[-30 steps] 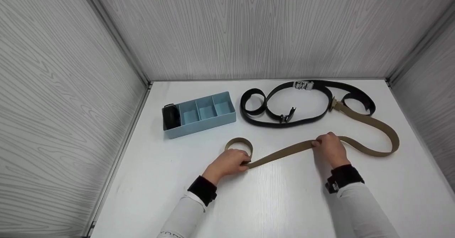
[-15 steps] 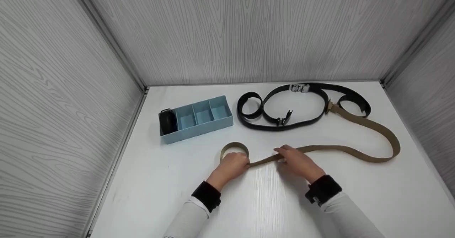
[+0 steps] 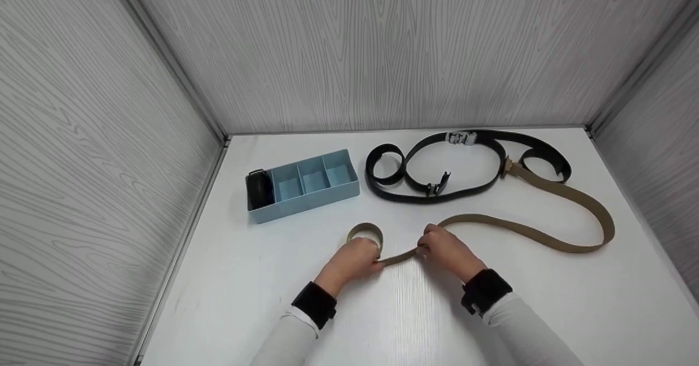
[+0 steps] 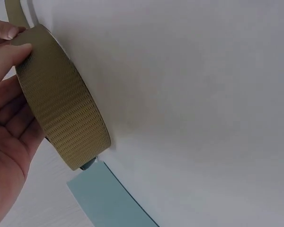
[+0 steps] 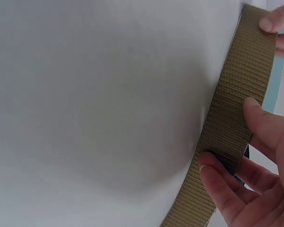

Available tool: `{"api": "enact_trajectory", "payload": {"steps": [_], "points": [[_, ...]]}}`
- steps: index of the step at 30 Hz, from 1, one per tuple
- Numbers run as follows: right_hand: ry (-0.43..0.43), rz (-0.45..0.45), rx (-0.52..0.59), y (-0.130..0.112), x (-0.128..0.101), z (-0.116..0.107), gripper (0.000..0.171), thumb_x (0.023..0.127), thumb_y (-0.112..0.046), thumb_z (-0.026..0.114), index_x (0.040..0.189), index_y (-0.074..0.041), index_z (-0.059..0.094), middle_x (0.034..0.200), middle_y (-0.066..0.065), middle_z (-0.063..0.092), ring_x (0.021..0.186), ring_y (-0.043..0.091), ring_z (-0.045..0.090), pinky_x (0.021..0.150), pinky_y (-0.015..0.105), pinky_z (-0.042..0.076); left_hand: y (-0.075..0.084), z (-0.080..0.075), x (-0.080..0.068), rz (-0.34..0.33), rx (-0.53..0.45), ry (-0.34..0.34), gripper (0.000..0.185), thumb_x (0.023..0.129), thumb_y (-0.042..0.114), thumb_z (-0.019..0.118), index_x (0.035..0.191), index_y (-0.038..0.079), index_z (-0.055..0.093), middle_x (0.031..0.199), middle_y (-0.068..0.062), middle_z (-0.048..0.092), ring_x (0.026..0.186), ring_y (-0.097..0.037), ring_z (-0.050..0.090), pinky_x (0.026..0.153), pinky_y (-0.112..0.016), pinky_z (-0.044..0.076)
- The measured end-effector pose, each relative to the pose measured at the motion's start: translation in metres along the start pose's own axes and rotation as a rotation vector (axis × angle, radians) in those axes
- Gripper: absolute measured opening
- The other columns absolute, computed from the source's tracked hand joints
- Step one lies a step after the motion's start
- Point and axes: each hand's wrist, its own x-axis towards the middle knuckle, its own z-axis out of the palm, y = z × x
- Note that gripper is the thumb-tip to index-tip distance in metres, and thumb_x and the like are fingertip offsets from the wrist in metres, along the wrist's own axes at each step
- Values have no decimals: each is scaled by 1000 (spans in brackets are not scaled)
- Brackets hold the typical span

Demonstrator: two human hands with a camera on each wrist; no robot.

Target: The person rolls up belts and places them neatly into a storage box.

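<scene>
A tan webbing belt (image 3: 508, 225) stands on edge on the white table, its metal buckle (image 3: 508, 166) at the far right end. My left hand (image 3: 351, 259) pinches it where its left end curls into a round loop; in the left wrist view the thumb lies on the ribbed outer face of the loop (image 4: 66, 99). A short stretch to the right, my right hand (image 3: 449, 252) grips the strap, with thumb and fingers on the webbing (image 5: 239, 80) in the right wrist view. Between the hands the strap bows slightly.
Behind the left hand stands a blue divided box (image 3: 306, 202) with a rolled black belt (image 3: 260, 189) in its leftmost compartment. Black belts (image 3: 415, 197) with metal buckles lie in loops at the back right. Grey wood-grain panels (image 3: 349, 54) enclose the table.
My right hand has slid left along the strap, closer to the left hand, and its fingers have closed on the webbing. The left hand keeps its pinch at the loop.
</scene>
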Motion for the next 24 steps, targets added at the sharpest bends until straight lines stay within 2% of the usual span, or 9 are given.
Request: {"api": "enact_trajectory", "payload": {"steps": [7,12,18,24], "points": [[-10,88,31,20,-7,-14,10,84,-1,74,74,-5,74,76,1,53,70,15,52,62,29,47,-6,-5,-8,48,-6,-26,30,84,23,74,59,13,62,56,8,42,54,-8,36,56,-30,45],[-34,140,44,27,-9,-20,8,84,-2,73,77,-5,75,78,0,54,72,15,52,64,30,47,-9,-5,-9,74,-3,-18,36,84,25,74,55,13,56,59,9,33,57,-9,31,55,-26,40],[-56,167,38,29,-10,-24,9,86,-4,73,77,-5,75,80,2,55,74,16,52,64,30,46,-13,-7,-11,68,-38,-46,44,86,29,72,53,16,46,60,9,30,58,-8,28,53,-22,29],[-33,206,24,36,-13,-27,6,85,-3,73,79,-4,76,80,4,57,74,18,53,65,33,45,-21,-10,-20,11,-104,-65,44,85,34,74,54,15,49,59,9,32,57,-8,29,52,-23,28]]}}
